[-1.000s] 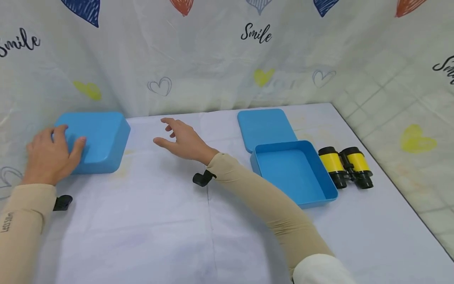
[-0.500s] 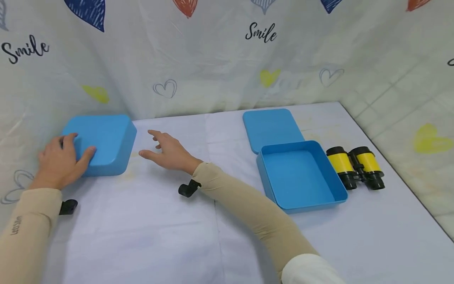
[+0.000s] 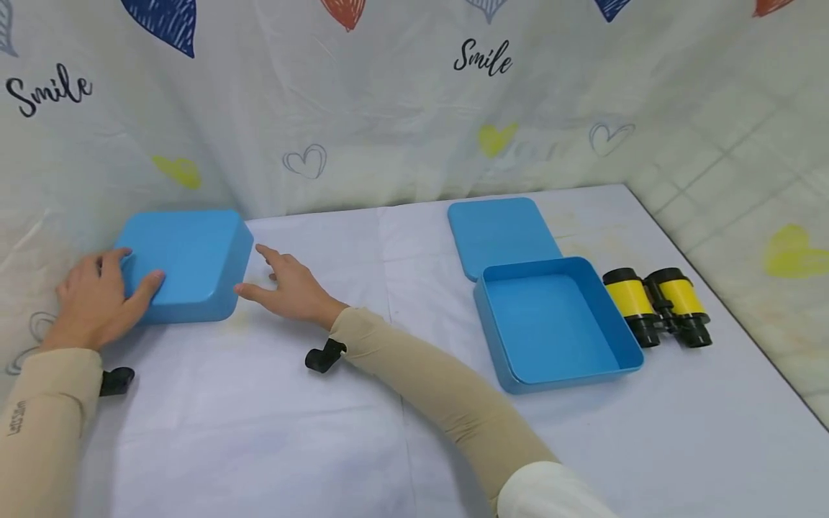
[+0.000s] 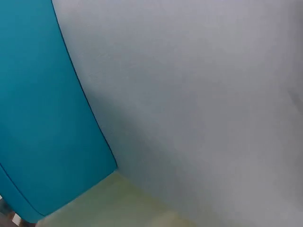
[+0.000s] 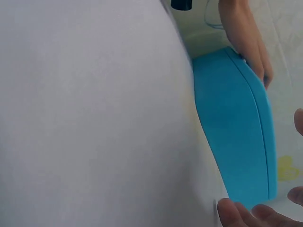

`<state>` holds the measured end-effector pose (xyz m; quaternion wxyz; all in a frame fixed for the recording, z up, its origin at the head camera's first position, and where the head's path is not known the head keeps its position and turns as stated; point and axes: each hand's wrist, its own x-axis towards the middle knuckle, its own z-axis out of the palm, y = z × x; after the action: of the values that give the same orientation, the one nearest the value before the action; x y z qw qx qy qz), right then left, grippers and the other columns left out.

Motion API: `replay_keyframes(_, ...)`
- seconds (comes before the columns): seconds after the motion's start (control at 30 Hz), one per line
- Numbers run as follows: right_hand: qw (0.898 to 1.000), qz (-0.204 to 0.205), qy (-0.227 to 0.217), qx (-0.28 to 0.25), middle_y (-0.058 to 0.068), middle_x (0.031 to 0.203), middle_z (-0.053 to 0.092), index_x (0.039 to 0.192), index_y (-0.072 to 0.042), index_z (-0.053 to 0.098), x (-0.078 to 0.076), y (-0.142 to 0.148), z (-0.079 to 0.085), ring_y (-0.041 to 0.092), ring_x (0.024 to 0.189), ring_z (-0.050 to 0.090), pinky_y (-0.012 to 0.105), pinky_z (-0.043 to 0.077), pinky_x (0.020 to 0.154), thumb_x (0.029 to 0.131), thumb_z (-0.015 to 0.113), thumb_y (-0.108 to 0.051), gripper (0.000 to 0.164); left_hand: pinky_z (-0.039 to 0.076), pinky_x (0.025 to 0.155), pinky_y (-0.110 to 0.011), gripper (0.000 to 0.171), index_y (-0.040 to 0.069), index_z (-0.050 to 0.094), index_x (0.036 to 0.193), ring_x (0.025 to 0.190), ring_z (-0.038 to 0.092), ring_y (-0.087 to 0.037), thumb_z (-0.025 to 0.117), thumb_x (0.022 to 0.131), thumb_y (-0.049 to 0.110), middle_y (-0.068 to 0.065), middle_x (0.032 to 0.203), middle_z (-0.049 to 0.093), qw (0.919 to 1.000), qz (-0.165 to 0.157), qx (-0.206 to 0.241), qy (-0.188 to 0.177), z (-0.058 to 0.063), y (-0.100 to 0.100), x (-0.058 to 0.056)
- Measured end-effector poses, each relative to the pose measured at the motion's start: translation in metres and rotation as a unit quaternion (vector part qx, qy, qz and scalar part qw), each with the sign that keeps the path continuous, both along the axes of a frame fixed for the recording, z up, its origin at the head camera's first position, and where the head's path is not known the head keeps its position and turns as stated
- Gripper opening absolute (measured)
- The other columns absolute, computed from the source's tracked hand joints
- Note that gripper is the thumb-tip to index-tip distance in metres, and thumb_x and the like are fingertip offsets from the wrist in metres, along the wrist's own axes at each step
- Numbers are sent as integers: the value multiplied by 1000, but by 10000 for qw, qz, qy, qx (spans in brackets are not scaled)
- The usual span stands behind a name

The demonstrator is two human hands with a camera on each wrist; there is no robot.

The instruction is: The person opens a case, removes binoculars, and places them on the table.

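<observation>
A closed light-blue box (image 3: 194,262), with a lid seam visible in the right wrist view, lies at the left of the white-covered table against the curtain. My left hand (image 3: 93,298) rests on its left end, thumb over the top near the front edge. Close to the box's right side, my right hand (image 3: 291,291) reaches in with thumb and fingers apart. It holds nothing, and contact with the box cannot be made out. The left wrist view has the box's side wall (image 4: 47,104) but hides the left fingers.
An uncovered blue box (image 3: 550,324) stands at the right, nothing inside. Behind it lies a flat blue lid (image 3: 499,230), partly covered by the box. Black-and-yellow binoculars (image 3: 657,306) lie beside it. A printed curtain (image 3: 376,108) backs the table.
My right hand has moved left, from mid-table to beside the closed box. The left hand has stayed on that box. The whole view has shifted slightly.
</observation>
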<state>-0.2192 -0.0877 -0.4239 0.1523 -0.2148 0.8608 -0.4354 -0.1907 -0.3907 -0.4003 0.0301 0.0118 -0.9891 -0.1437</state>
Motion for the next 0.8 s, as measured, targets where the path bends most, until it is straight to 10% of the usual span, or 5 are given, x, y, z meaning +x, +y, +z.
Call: replay_keyframes(0.8, 9994, -54, -258, -231, 0, 162, 45, 166, -30, 17, 9, -21, -4, 9, 140, 57, 23, 48, 111, 96, 62, -62, 89, 29, 109, -80, 97, -8, 9, 161, 134, 30, -65, 48, 103, 59, -46, 156, 17, 9995, 43, 326, -36, -1, 11, 13)
